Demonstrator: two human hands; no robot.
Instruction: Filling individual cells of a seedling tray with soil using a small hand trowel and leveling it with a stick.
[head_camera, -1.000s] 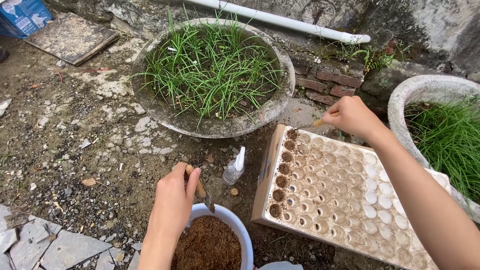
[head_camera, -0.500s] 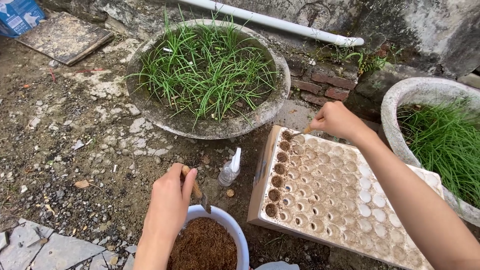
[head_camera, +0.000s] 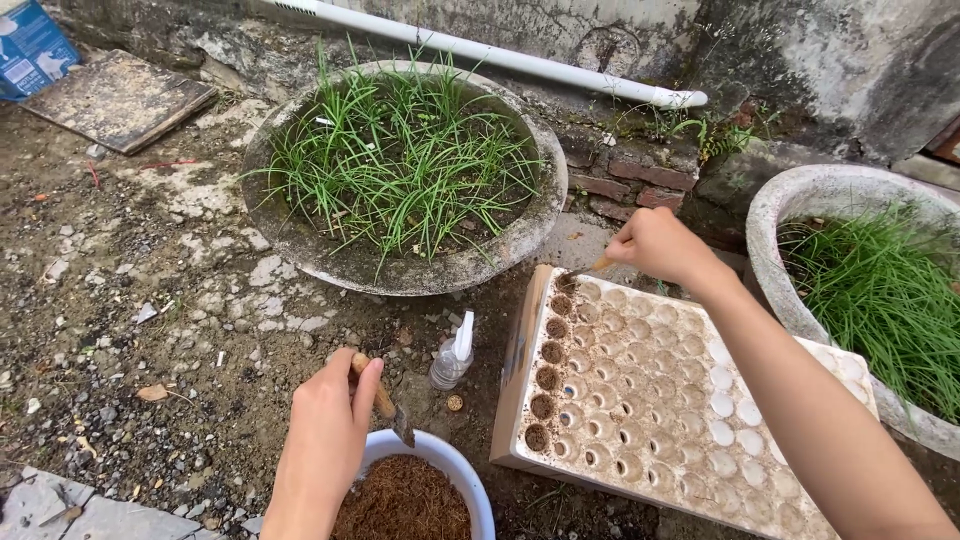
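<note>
We see our left hand (head_camera: 325, 440) curled shut around the wooden handle of a small trowel (head_camera: 385, 405), wrist bent down so the metal blade points into the white bucket (head_camera: 470, 485) of brown, fibrous soil just beneath it. Our right arm stretches forward across the pale seedling tray (head_camera: 690, 400), and the right hand (head_camera: 655, 245) hovers above the tray's far corner, fingers pinched closed on a thin stick (head_camera: 603, 264) whose tip points at the nearest cell. Only the tray's left column of cells holds dark soil. A small white spray bottle (head_camera: 452, 355) lies on the ground between bucket and tray, below a round stone planter (head_camera: 400, 170) of grassy shoots.
</note>
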